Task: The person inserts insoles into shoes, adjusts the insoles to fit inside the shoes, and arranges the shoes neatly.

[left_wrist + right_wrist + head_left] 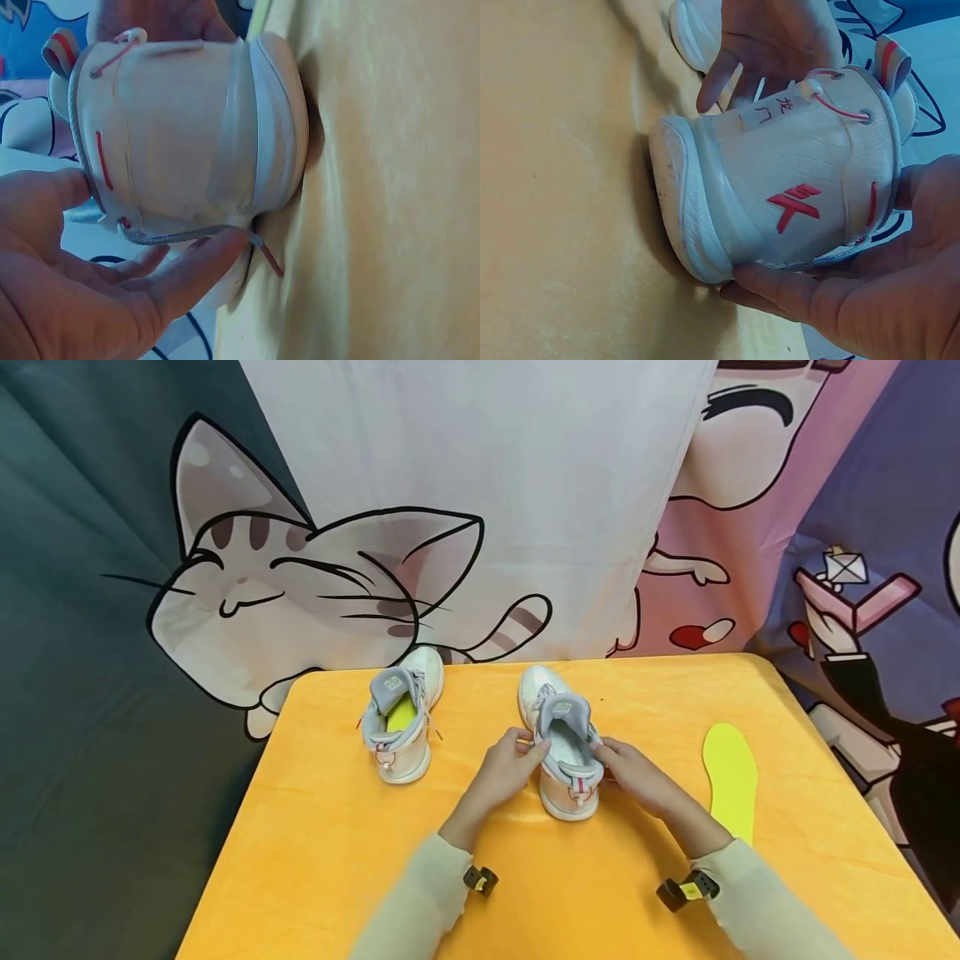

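Observation:
A white sneaker (572,797) stands on the yellow tabletop between both hands, its heel toward me and its toe pointing away. My left hand (508,768) grips the left side of its collar, the thumb over the rim and the fingers outside. On the opposite side my right hand (636,777) pinches the collar in the same way. Its inside looks pale grey. Red lace details and a red logo mark the sneaker's side (799,206) in the right wrist view. A loose lace (180,235) runs by the left fingers in the left wrist view.
To the left stands a second white sneaker (411,758) with a yellow-green insole (402,714) inside. A matching loose insole (731,777) lies flat at the right, partly behind the right forearm. A cartoon-printed cloth (480,460) hangs behind the table (315,852).

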Available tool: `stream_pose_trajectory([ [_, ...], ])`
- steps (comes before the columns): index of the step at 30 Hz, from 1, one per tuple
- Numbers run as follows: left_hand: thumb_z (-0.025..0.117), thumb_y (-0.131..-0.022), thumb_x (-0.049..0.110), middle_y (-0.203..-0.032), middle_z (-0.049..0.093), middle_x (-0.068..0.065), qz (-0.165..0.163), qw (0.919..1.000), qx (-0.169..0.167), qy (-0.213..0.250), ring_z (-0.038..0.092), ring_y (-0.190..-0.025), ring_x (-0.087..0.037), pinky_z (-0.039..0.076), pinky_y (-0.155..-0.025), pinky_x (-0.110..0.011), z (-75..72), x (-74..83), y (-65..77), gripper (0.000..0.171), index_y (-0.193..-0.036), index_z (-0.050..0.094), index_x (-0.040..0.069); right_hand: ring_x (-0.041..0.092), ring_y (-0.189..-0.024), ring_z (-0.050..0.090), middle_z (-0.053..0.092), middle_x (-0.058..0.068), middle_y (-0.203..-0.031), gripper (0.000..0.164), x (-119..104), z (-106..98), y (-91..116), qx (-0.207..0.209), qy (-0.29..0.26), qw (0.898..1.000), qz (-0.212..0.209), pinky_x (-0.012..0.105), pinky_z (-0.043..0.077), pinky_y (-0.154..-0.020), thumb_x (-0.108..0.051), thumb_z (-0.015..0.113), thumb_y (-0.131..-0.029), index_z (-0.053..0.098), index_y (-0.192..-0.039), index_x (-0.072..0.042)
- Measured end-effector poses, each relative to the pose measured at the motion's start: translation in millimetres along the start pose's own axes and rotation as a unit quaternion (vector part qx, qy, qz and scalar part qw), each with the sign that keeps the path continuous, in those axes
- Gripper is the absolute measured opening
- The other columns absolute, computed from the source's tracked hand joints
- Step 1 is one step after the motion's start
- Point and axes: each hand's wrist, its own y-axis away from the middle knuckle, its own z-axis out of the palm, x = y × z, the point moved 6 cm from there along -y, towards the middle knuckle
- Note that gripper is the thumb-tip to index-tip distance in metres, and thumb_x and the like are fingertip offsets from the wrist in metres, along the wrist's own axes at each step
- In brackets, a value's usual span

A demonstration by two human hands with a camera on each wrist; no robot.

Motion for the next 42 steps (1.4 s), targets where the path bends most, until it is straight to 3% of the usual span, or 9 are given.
stream_pose_trajectory([
  [4, 0.060, -0.104, 0.043, -0.113, 0.069, -0.015, -0.018, 0.9980, -0.010, 0.059, 0.072, -0.092, -0.031, 0.063, -0.073, -0.039, 5.9, -0.3, 2.6, 0.050, -0.133, 0.053, 0.003, 0.015, -0.108, 0.060, 0.061, 0.020, -0.125, 0.056, -0.1, 1.3, 1.1, 0.008, 0.003, 1.000, 0.004, 0.034, 0.055, -0.097, -0.031, 0.034, -0.113, 0.041, -0.147, 0.012],
  [13, 0.060, -0.105, 0.036, -0.108, 0.065, -0.013, -0.016, 0.9957, -0.002, 0.092, 0.070, -0.081, -0.017, 0.064, -0.073, -0.036, 8.6, 5.8, 6.0, 0.042, -0.131, 0.054, 0.002, 0.017, -0.111, 0.061, 0.058, 0.028, -0.133, 0.054, -5.7, -1.4, 3.4, 0.009, 0.000, 1.000, -0.005, 0.032, 0.056, -0.096, -0.029, 0.034, -0.112, 0.045, -0.144, 0.012],
  [19, 0.061, -0.104, 0.034, -0.106, 0.065, -0.011, -0.019, 0.9965, 0.005, 0.081, 0.070, -0.080, -0.016, 0.064, -0.072, -0.034, 12.0, 6.3, 7.2, 0.040, -0.128, 0.054, 0.003, 0.016, -0.102, 0.063, 0.060, 0.028, -0.126, 0.047, -8.5, -6.0, 2.3, 0.014, 0.014, 1.000, 0.003, 0.034, 0.059, -0.089, -0.020, 0.036, -0.108, 0.051, -0.136, 0.013],
  [22, 0.065, -0.101, 0.031, -0.098, 0.068, -0.009, -0.029, 0.9974, 0.023, 0.062, 0.072, -0.076, -0.022, 0.063, -0.067, -0.033, 8.7, 7.2, 4.3, 0.035, -0.122, 0.057, 0.005, 0.026, -0.109, 0.064, 0.058, 0.031, -0.132, 0.047, -11.4, -9.5, -1.5, 0.015, 0.054, 0.998, 0.003, 0.040, 0.059, -0.092, -0.017, 0.039, -0.107, 0.047, -0.141, 0.013],
  [26, 0.070, -0.096, 0.032, -0.087, 0.065, -0.007, -0.011, 0.9983, 0.057, 0.007, 0.065, -0.070, -0.021, 0.053, -0.060, -0.027, 0.6, 16.3, -4.9, 0.035, -0.115, 0.057, 0.007, 0.047, -0.133, 0.052, 0.047, 0.035, -0.149, 0.059, -22.6, -20.0, -13.1, 0.036, 0.169, 0.985, -0.023, 0.058, 0.048, -0.107, -0.027, 0.051, -0.107, 0.037, -0.151, 0.011],
  [29, 0.073, -0.095, 0.035, -0.086, 0.060, -0.006, 0.018, 0.9960, 0.074, -0.047, 0.056, -0.071, -0.015, 0.046, -0.059, -0.025, -1.6, 21.8, -13.7, 0.038, -0.113, 0.056, 0.006, 0.051, -0.138, 0.048, 0.050, 0.035, -0.148, 0.062, -29.8, -26.4, -23.6, 0.053, 0.245, 0.967, -0.046, 0.063, 0.043, -0.110, -0.034, 0.059, -0.105, 0.045, -0.148, 0.009],
  [34, 0.074, -0.096, 0.032, -0.089, 0.057, -0.003, 0.036, 0.9905, 0.094, -0.094, 0.054, -0.077, -0.013, 0.046, -0.062, -0.022, -0.7, 21.0, -22.3, 0.030, -0.105, 0.059, 0.007, 0.030, -0.095, 0.068, 0.074, 0.016, -0.104, 0.035, -35.5, -30.3, -33.4, 0.068, 0.303, 0.947, -0.082, 0.043, 0.057, -0.083, -0.032, 0.060, -0.105, 0.072, -0.118, -0.001],
  [37, 0.072, -0.098, 0.029, -0.088, 0.058, -0.004, 0.040, 0.9895, 0.106, -0.090, 0.054, -0.076, -0.014, 0.048, -0.061, -0.021, -2.2, 21.3, -22.6, 0.025, -0.100, 0.060, 0.008, 0.021, -0.078, 0.060, 0.067, 0.006, -0.082, 0.033, -37.5, -32.2, -36.7, 0.089, 0.328, 0.936, -0.095, 0.035, 0.050, -0.072, -0.032, 0.056, -0.108, 0.074, -0.099, -0.006],
  [42, 0.067, -0.102, 0.026, -0.082, 0.057, -0.003, 0.044, 0.9898, 0.110, -0.079, 0.053, -0.070, -0.012, 0.046, -0.057, -0.020, -3.9, 22.9, -23.3, 0.022, -0.094, 0.063, 0.006, 0.019, -0.072, 0.056, 0.060, 0.003, -0.075, 0.037, -36.0, -35.2, -40.7, 0.124, 0.335, 0.930, -0.089, 0.033, 0.046, -0.068, -0.036, 0.053, -0.109, 0.071, -0.091, -0.009],
])
